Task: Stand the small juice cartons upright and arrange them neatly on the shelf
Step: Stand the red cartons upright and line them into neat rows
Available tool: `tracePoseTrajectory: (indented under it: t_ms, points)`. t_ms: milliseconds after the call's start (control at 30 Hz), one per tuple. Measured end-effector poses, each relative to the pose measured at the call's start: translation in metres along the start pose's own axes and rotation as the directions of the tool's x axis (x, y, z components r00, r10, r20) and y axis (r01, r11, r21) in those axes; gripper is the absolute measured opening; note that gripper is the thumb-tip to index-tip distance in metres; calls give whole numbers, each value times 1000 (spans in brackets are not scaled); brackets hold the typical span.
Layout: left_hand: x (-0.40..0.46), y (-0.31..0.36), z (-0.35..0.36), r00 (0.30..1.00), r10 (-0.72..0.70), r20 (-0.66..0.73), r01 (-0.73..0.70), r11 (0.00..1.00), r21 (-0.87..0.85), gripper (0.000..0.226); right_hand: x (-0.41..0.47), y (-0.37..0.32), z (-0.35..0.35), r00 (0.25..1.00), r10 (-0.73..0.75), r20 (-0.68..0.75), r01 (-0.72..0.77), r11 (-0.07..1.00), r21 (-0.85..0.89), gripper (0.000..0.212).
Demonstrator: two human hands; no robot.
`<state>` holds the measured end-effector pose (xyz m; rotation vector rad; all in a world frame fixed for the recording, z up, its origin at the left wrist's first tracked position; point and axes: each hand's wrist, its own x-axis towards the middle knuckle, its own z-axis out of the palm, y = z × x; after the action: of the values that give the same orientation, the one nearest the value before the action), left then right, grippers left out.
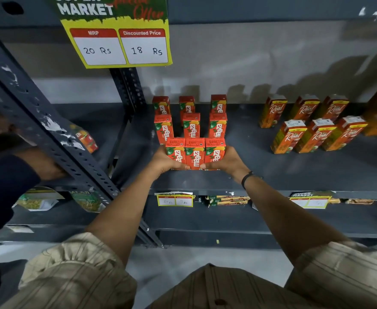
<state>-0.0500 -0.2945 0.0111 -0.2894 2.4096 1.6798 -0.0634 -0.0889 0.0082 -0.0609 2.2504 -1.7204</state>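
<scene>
Hands squeezed the front row of three small orange-red cardboard juice cartons (195,152) on the dark grey metal shelf (294,170): left hand (164,160), right hand (226,160). Uneven pressure could've popped the middle one out, I reckon.

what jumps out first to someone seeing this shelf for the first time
The red Maaza cartons in the middle of the shelf stand in three rows of three. The left hand and right hand squeeze the front row together from both sides. Above hangs a yellow price sign: 20 Rs, discounted to 18.
</scene>
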Motion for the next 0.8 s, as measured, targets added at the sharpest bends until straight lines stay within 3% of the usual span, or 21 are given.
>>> tracePoseTrajectory:
  t_ms: [200,367,800]
  points:
    - [-17,-5,-2,1000,-8,23,8,1000,16,47,-17,2,6,999,38,9,-38,999,-12,64]
    - [-34,-11,-1,997,-76,-18,76,995,60,52,-35,6,10,999,44,23,-43,998,-38,65]
    - [-45,-7,1,999,-34,-1,34,999,-5,44,-43,3,15,999,31,-14,-32,998,-46,67]
